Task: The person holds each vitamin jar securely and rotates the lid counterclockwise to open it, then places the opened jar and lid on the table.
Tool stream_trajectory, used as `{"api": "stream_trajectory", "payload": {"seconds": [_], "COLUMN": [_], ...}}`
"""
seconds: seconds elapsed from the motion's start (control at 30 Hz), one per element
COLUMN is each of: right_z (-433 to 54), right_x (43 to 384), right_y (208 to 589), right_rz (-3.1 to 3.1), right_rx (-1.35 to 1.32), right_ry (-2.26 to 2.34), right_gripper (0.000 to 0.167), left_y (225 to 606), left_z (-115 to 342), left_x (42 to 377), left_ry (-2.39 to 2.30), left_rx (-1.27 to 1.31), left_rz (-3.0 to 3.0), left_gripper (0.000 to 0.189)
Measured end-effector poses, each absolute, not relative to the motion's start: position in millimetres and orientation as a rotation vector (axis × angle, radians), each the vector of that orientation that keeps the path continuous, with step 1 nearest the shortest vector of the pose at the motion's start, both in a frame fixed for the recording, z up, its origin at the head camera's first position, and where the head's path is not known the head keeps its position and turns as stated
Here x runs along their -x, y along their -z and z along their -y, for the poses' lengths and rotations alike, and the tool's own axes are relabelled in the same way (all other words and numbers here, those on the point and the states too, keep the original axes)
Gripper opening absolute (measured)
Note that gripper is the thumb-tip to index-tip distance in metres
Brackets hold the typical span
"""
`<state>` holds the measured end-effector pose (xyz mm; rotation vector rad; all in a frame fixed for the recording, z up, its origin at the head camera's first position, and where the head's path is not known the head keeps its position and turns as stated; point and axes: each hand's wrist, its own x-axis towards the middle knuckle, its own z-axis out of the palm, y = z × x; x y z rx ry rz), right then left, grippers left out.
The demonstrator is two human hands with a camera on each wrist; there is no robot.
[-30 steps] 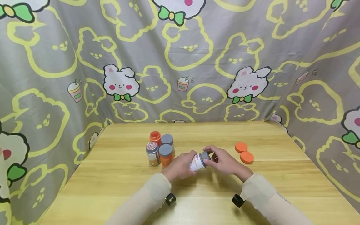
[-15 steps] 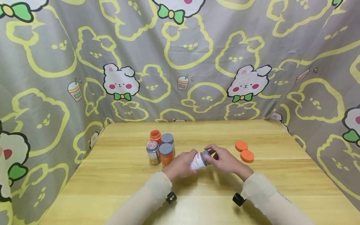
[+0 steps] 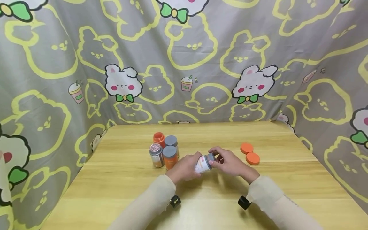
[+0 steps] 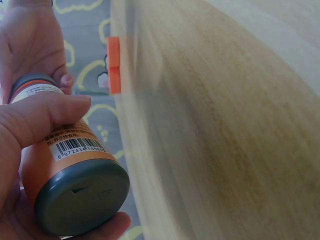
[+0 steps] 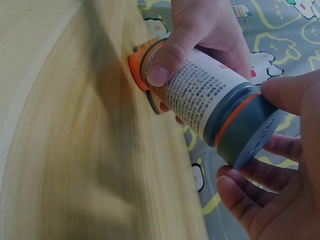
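Observation:
Over the middle of the table, my left hand (image 3: pixel 185 167) grips the body of a white and orange supplement bottle (image 3: pixel 202 164), which lies tilted with its grey cap (image 3: pixel 211 157) toward the right. My right hand (image 3: pixel 230 163) pinches that cap, thumb on one side and fingertips on the other. An orange ring (image 5: pixel 235 117) shows between the cap and the grey neck in the right wrist view. The bottle's dark base (image 4: pixel 82 197) faces the left wrist camera, with the left thumb (image 4: pixel 55 115) laid across the label.
Left of the hands stands a cluster: an uncapped orange bottle (image 3: pixel 159 138), a silver bottle (image 3: pixel 156 156) with a patterned seal on its mouth, and two grey-capped bottles, one orange (image 3: pixel 170 158), one behind it (image 3: pixel 171 142). Two orange caps (image 3: pixel 247 148) lie at the right. A patterned curtain (image 3: pixel 184 105) borders the table.
The right thumb and fingers have shifted slightly around the grey cap. The left hand and the bottle stay in nearly the same place.

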<state>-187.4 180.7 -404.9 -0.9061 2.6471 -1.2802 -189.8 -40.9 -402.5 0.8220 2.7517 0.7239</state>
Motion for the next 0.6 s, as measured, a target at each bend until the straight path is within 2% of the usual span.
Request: {"api": "stream_trajectory", "payload": {"seconds": [0.3,0.6], "right_z": [-180.6,-180.8], "right_x": [186.4,186.6], "right_y": [405.6,403.0], "right_rz": [-2.645,-2.674], "right_rx": [0.950,0.855], "right_ry": [1.283,1.270], "right_gripper": [0.040,0.037], "left_y": [401.8,400.1], "left_z": [41.7,40.7], "left_x": [187.7,188.4], "left_ry": [-0.730,-0.751], "left_rx": [-0.806,-0.810], "left_rz": [-2.742,-2.738], "left_gripper": [0.063,0.062]}}
